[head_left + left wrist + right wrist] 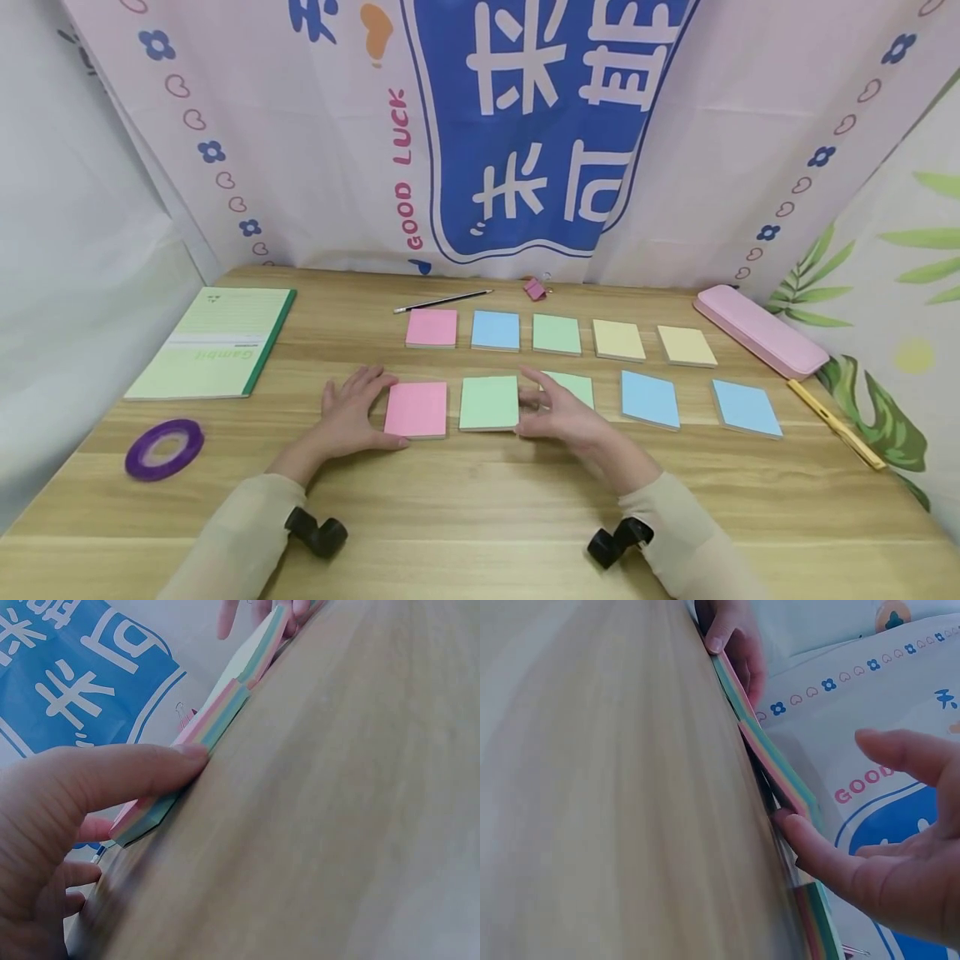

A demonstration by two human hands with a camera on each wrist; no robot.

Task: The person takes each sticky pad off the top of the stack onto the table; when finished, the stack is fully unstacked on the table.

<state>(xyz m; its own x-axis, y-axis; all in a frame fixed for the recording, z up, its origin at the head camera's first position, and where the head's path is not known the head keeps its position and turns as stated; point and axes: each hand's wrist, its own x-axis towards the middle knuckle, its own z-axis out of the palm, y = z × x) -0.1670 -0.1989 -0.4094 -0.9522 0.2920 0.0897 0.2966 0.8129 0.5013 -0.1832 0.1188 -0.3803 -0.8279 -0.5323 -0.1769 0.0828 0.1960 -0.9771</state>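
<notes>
My left hand [356, 417] grips the pink sticky note pad [416, 410] by its left side. In the left wrist view the thumb [150, 772] lies on the pad's layered near edge, with the other fingers behind it. My right hand [562, 412] is at the right side of a green sticky note pad [489, 403]. In the right wrist view its thumb [810, 836] touches this pad's lower edge, a dark gap shows underneath, and the index finger is stretched away. Another green pad [581, 390] is partly hidden behind the right hand.
Two blue pads [649, 399] continue the front row; behind runs a row of several pads [495, 331]. A pencil [442, 302], a pink binder clip [535, 288], a pink case [761, 331], a yellow pen-like tool [836, 423], a notebook [213, 342] and purple tape [138, 458] lie around.
</notes>
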